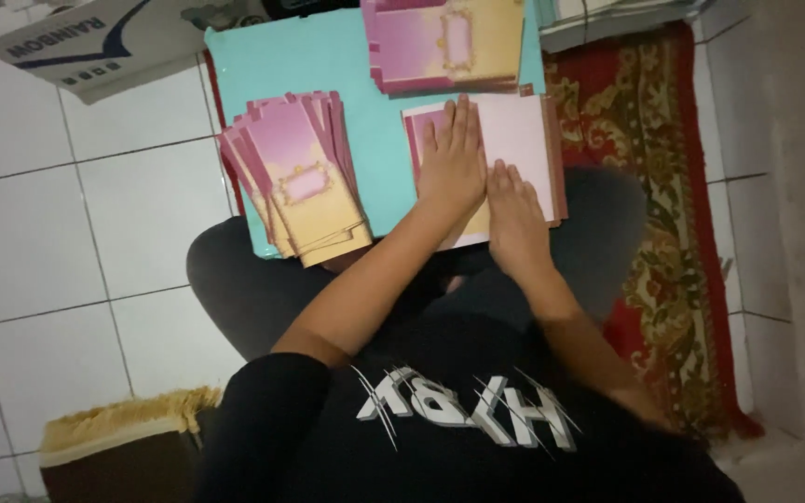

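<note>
On the turquoise board (328, 65) across the lap, left hand (452, 160) and right hand (514, 216) side by side, flat, fingers straight, gripping nothing, pressing on the pink card (522, 135). Just left, a fanned card stack (298, 177); above, another card stack (444, 42). White floor tiles (95, 233), red rug (668, 186) alongside.

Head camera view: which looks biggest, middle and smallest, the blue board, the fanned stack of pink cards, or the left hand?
1. The blue board looks biggest.
2. The fanned stack of pink cards comes next.
3. The left hand looks smallest.
The hand lies flat on a pink sheet, about as far away as the rest.
</note>
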